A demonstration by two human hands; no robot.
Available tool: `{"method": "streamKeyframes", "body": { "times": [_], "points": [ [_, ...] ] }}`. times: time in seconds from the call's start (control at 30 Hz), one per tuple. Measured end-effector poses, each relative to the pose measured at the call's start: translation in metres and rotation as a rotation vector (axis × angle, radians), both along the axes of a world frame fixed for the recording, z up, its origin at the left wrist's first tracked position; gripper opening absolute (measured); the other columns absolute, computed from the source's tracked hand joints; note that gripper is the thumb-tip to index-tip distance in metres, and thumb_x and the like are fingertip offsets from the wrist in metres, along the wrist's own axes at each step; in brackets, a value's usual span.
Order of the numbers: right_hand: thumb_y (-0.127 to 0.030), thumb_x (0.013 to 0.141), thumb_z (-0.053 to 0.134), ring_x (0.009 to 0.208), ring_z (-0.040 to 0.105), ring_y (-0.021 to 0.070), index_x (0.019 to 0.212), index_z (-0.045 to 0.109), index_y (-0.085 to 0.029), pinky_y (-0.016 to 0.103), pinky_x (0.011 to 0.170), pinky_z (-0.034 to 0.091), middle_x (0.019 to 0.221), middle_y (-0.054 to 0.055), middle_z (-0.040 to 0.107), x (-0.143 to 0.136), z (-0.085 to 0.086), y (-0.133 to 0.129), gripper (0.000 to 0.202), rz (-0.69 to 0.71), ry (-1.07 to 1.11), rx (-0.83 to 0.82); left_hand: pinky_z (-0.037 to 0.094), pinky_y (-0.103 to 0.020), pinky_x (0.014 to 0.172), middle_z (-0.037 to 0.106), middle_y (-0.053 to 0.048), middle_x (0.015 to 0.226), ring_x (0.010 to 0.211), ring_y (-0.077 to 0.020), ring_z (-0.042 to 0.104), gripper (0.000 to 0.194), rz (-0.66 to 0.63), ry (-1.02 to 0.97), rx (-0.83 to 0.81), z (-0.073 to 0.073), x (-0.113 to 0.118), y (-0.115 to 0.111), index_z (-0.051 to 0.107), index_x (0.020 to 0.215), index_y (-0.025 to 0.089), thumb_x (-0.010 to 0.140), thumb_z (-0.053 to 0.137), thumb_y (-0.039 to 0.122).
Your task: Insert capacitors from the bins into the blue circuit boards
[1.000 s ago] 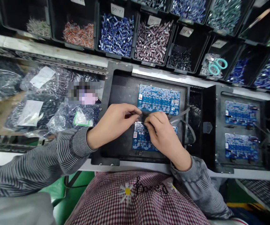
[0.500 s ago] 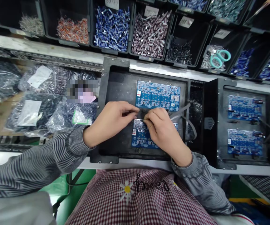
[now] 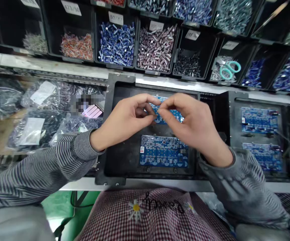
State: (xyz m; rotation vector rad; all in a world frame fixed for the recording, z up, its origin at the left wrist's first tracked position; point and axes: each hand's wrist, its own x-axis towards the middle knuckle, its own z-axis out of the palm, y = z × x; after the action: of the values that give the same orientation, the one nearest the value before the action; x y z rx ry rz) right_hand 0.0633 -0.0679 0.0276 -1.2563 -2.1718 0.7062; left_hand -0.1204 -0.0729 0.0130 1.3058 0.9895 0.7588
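Note:
My left hand (image 3: 127,117) is over the upper blue circuit board (image 3: 162,120), its thumb and fingers pinched together. My right hand (image 3: 191,117) meets it there in a pinch, the fingertips of both hands almost touching. Whatever lies between the fingers is too small to make out. Much of the upper board is covered by my hands. Closer to me, the lower blue circuit board (image 3: 163,152) lies flat with a small white label at its left end. Both boards sit in a black frame-like tray (image 3: 124,160).
Black bins of blue capacitors (image 3: 117,43), mauve capacitors (image 3: 156,48) and orange parts (image 3: 76,46) line the back. Turquoise-handled scissors (image 3: 226,72) rest in one bin. Plastic bags of parts (image 3: 31,130) lie left. On the right, a second tray (image 3: 235,134) carries two boards.
Both hands have moved away from me, from the gap between the boards to over the upper board. The lower board is now uncovered. The camera view has shifted slightly.

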Motion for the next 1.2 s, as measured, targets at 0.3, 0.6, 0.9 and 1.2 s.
{"method": "streamKeyframes", "body": {
  "times": [0.3, 0.6, 0.9, 1.2],
  "points": [
    [-0.021, 0.084, 0.059, 0.077, 0.06, 0.0158, 0.079, 0.064, -0.022, 0.032, 0.072, 0.047, 0.079, 0.001, 0.066, 0.0, -0.018, 0.052, 0.007, 0.019, 0.112, -0.002, 0.056, -0.026, 0.066, 0.067, -0.001, 0.072, 0.066, -0.0148, 0.067, 0.033, 0.085, 0.072, -0.033, 0.005, 0.0, 0.059, 0.059, 0.107, 0.014, 0.076, 0.066, 0.005],
    [-0.02, 0.082, 0.06, 0.08, 0.062, 0.0159, 0.077, 0.065, -0.024, 0.034, 0.075, 0.05, 0.081, 0.0, 0.067, 0.003, -0.021, 0.061, 0.009, 0.028, 0.204, -0.13, 0.055, -0.027, 0.068, 0.066, 0.001, 0.07, 0.067, -0.0151, 0.067, 0.035, 0.065, 0.077, -0.105, -0.001, 0.005, 0.067, 0.059, 0.106, 0.014, 0.073, 0.068, 0.005],
    [-0.015, 0.084, 0.05, 0.08, 0.053, 0.0175, 0.077, 0.055, -0.02, 0.034, 0.074, 0.042, 0.081, 0.003, 0.058, 0.003, -0.035, 0.068, 0.011, 0.01, -0.014, -0.026, 0.049, -0.023, 0.071, 0.066, -0.001, 0.079, 0.072, -0.0122, 0.062, 0.03, 0.121, 0.346, 0.218, 0.003, -0.004, 0.072, 0.063, 0.107, 0.015, 0.078, 0.065, 0.01],
    [-0.014, 0.09, 0.037, 0.089, 0.043, 0.0214, 0.078, 0.05, -0.022, 0.037, 0.083, 0.036, 0.088, 0.006, 0.053, 0.002, -0.059, 0.073, 0.019, 0.161, -0.222, -0.002, 0.027, -0.045, 0.111, 0.034, -0.019, 0.141, 0.13, -0.0357, 0.033, 0.073, 0.06, 1.169, 0.458, -0.003, -0.039, 0.177, 0.045, 0.135, 0.002, 0.069, 0.076, 0.004]
  ]
}}
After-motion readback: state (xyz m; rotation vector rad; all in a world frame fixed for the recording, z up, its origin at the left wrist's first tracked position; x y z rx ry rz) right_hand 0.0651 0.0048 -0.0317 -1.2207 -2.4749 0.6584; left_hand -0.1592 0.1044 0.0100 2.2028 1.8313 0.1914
